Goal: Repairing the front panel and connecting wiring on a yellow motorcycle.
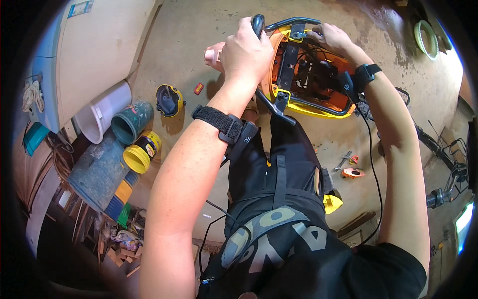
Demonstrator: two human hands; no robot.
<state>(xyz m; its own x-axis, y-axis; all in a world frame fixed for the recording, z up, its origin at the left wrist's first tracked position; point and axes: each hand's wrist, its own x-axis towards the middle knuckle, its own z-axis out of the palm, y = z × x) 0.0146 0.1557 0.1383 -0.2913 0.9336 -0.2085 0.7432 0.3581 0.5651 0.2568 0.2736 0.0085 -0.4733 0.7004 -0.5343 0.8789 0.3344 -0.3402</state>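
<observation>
My left hand (pixel 247 52) is closed around a black curved handle (pixel 258 24) on the left side of an orange and yellow machine shell (pixel 318 110). A pinkish part (pixel 213 56) shows beside that hand, partly hidden by it. The shell is open, with cables and dark parts inside, and black tubes run around it. My right hand (pixel 333 39) is at the shell's far edge, its fingers bent together beside a silver bolt (pixel 298 35) on a black crosswise bracket (pixel 289 62). What those fingers pinch, if anything, is too small to make out.
On the floor to the left lie a yellow-and-black helmet-like shell (pixel 170 100) and a small red box (pixel 198 88). Farther left are a yellow bucket (pixel 142 152), other buckets and a blue barrel (pixel 97 172). To the right are red-handled scissors (pixel 352 159), an orange tool (pixel 353 173) and handlebars (pixel 438 198).
</observation>
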